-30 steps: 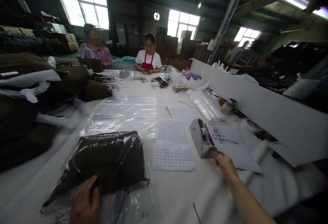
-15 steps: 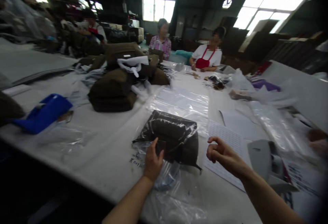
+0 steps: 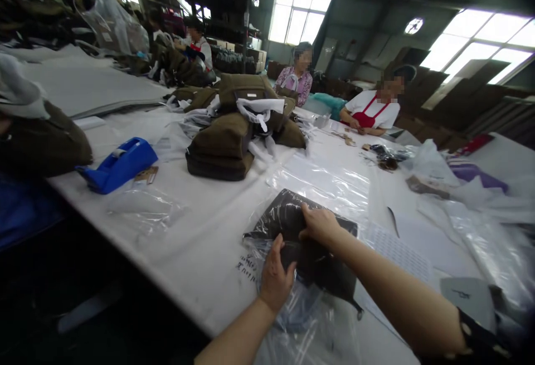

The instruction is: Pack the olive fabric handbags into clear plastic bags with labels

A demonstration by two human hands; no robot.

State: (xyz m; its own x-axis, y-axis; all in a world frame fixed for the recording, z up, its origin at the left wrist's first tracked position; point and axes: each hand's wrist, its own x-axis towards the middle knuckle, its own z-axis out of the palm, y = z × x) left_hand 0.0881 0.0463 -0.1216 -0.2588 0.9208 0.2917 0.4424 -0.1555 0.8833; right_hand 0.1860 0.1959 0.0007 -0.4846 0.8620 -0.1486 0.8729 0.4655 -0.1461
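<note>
A dark, flat zippered pouch (image 3: 280,213) lies inside a clear plastic bag (image 3: 298,312), whose loose end trails toward me over the white table. My left hand (image 3: 276,276) rests on the near left edge of the bagged pouch, thumb and fingers spread. On top of the pouch is my right hand (image 3: 322,227), its fingers bent and pressing on the plastic, with a gap between index finger and thumb. The right forearm covers part of the pouch's right side.
Brown bags (image 3: 223,145) with white-wrapped straps are piled behind the pouch. A blue tape dispenser (image 3: 121,164) stands at left. Flat clear plastic bags (image 3: 330,175) lie beyond the pouch, and a printed sheet (image 3: 399,251) and grey device (image 3: 468,301) at right. Several people sit farther back.
My right hand has moved left from above the printed sheet onto the pouch. My left hand stays at the pouch's near edge. The view has turned left.
</note>
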